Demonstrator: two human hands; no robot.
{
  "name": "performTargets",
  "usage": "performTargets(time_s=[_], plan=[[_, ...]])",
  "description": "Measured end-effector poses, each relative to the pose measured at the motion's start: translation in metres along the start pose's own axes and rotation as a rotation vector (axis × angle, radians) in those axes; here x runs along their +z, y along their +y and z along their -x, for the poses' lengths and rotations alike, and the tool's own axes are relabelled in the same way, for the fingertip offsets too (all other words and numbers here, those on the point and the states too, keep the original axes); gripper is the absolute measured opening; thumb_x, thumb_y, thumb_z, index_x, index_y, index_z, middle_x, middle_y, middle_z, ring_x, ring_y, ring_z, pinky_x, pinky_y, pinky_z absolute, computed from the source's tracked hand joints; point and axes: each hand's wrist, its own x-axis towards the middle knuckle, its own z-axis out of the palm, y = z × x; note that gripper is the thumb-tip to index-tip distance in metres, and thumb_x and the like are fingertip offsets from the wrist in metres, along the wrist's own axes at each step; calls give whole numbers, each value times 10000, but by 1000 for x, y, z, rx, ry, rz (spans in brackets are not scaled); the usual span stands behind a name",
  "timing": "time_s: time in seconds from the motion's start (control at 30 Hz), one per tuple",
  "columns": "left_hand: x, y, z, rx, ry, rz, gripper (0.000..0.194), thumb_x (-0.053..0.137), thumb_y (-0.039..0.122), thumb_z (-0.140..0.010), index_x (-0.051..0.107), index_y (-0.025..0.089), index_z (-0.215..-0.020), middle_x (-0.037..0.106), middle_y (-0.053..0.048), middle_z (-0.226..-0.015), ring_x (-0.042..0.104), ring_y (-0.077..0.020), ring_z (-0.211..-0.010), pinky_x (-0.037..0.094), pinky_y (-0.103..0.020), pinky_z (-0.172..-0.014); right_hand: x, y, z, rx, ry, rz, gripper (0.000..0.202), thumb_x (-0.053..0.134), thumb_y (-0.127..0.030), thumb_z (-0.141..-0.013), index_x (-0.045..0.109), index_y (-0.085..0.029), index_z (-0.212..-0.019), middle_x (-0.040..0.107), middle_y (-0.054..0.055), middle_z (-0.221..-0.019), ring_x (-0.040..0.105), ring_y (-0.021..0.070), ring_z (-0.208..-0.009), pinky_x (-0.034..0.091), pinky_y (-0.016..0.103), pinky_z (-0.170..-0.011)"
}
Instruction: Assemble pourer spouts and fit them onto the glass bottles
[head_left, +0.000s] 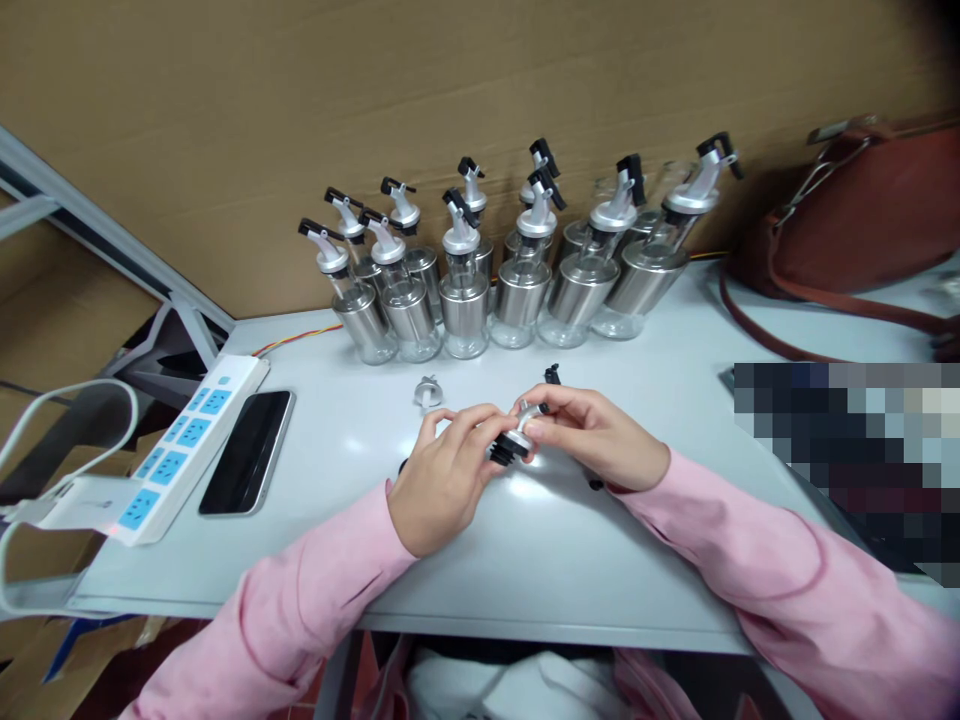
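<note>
Between my two hands is a silver and black pour spout (516, 438), its ribbed black stopper pointing toward me. My left hand (454, 475) closes on it from the left, fingertips at the stopper and collar. From the other side my right hand (600, 435) pinches its silver neck between thumb and fingers. A loose silver spout piece (428, 391) lies on the table beyond my left hand. A small black part (553, 374) rests just behind my right hand. Other dark bits show partly under both hands, too covered to name.
Several glass-and-steel bottles (465, 315) with pour spouts stand along the cardboard wall. On the left lie a phone (247, 452) and a white power strip (191, 450) with cables. A brown handbag (862, 220) sits at the right, near a pixelated dark object (862, 450).
</note>
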Motion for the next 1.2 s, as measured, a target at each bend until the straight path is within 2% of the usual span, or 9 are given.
performTargets(time_s=[0.43, 0.6, 0.73, 0.87, 0.97, 1.03, 1.1, 1.2], plan=[[-2, -6, 0, -11, -8, 52, 229, 317, 173, -935, 395, 158, -1149, 522, -108, -1075, 503, -216, -990, 333, -401, -850, 1, 1, 0, 27, -38, -10, 242, 694, -327, -690, 575, -162, -821, 629, -18, -653, 604, 111, -574, 495, 253, -618], [-1, -4, 2, -33, 94, 336, 301, 402, 214, -915, 379, 194, -1215, 483, -93, -1106, 506, -185, -942, 422, -349, -833, 4, -1, 2, -20, -60, -75, 222, 674, -332, -716, 602, -157, -831, 619, -6, -683, 588, 108, -586, 476, 256, -619], [0, 4, 2, -148, 148, 573, 361, 417, 220, -900, 354, 201, -1255, 425, -111, -1170, 477, -202, -1029, 441, -362, -876, 7, -5, 3, -27, -78, -138, 243, 677, -363, -704, 601, -172, -833, 604, 4, -728, 578, 126, -680, 463, 263, -653], [1, 6, 0, -250, 117, 735, 303, 424, 233, -902, 429, 200, -1203, 443, -104, -1189, 444, -216, -1117, 427, -358, -915, 7, -5, 2, -72, -11, 74, 253, 629, -396, -739, 570, -179, -855, 556, -5, -706, 510, 111, -626, 428, 258, -626], [3, 3, 0, -344, 124, 818, 298, 449, 249, -900, 426, 199, -1193, 491, -91, -1164, 493, -198, -1067, 425, -347, -914, 7, -3, 1, -131, 92, 195, 307, 619, -374, -747, 497, -198, -967, 455, -50, -622, 429, 97, -544, 381, 236, -543], [4, 1, 1, -356, 130, 819, 303, 464, 253, -899, 425, 211, -1197, 515, -70, -1123, 509, -179, -1035, 417, -327, -913, 7, -2, 2, -198, 148, 248, 293, 616, -343, -753, 476, -199, -967, 395, -67, -587, 398, 93, -528, 358, 225, -523], [4, 0, 2, -335, 136, 772, 301, 476, 264, -896, 445, 226, -1193, 515, -53, -1078, 506, -167, -1004, 415, -307, -894, 7, -2, 3, -256, 159, 293, 233, 600, -312, -765, 486, -189, -926, 415, -53, -607, 420, 95, -550, 370, 227, -537], [2, 0, 2, -307, 133, 683, 296, 478, 289, -896, 475, 231, -1186, 502, -44, -1005, 490, -161, -950, 416, -291, -850, 10, -3, 6, -255, 75, 340, 213, 578, -272, -773, 486, -176, -940, 528, 4, -717, 521, 124, -646, 427, 259, -606]])
